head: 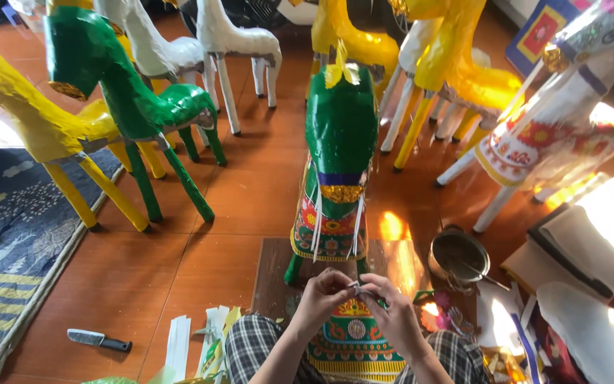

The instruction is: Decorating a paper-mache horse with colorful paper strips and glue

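— Pinching away here: both hands meet just below the green horse (340,142), working a thin pale strip (358,286) between them.

— How are the fingers set?

— Left hand (322,297) has fingertips pressed together on one end of the strip; right hand (392,313) nips the other end, fingers curled in close, hardly any gap showing.

— And the strip itself?

— Looks like paper to me: feather-light, floppy, easy to tear or crease. I'd say take it by the very ends, gently, just as it's held now. It sits right in front of the horse's forelegs, above the patterned panel (353,336) lying over the person's lap.

— Anything else near the horse?

— A metal pot (460,254) just to its right, a knife (99,340) well off to its left on the floor (179,270), more paper strips (178,345) near that, and other horses (136,92) standing behind.
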